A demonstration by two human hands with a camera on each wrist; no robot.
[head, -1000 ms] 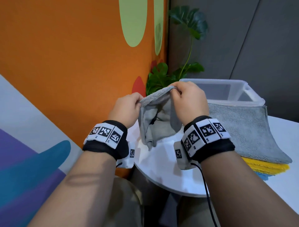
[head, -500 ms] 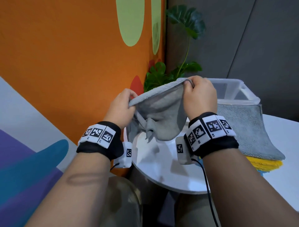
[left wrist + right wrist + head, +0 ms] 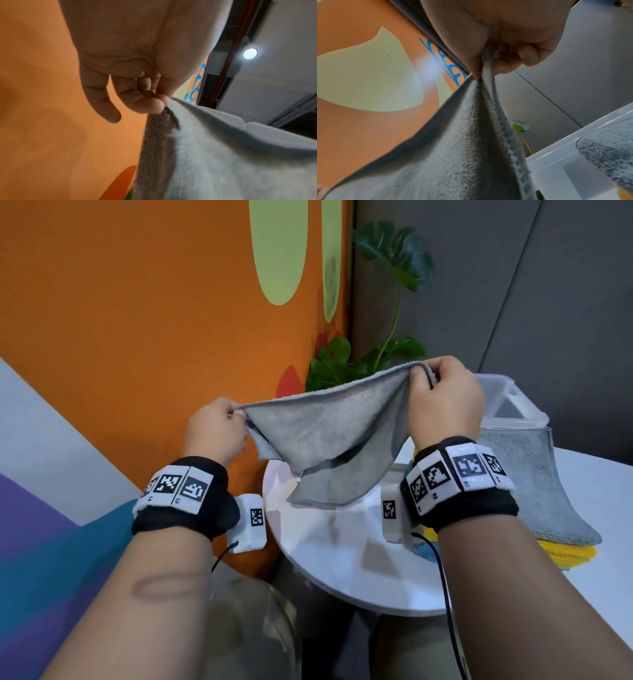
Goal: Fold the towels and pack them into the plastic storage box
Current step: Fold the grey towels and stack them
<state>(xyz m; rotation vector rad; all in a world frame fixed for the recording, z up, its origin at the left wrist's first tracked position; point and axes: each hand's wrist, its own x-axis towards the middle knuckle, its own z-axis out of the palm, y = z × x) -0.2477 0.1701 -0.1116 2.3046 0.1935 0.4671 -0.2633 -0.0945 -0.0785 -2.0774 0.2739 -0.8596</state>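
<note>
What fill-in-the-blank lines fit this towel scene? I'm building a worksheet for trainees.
1. Both hands, left and right, pinch a ____ towel by its top edge.
2. The storage box sits atop a ____ of towels.
3. Directly under the stack's grey towel lies a ____ one.
4. The round table is ____.

Missing words: grey; stack; yellow; white

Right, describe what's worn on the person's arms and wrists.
Both forearms are bare, no sleeves. Each wrist carries a black band ringed with white tiles printed with black square codes, plus a white camera block underneath. A black cable trails from the right one.
</note>
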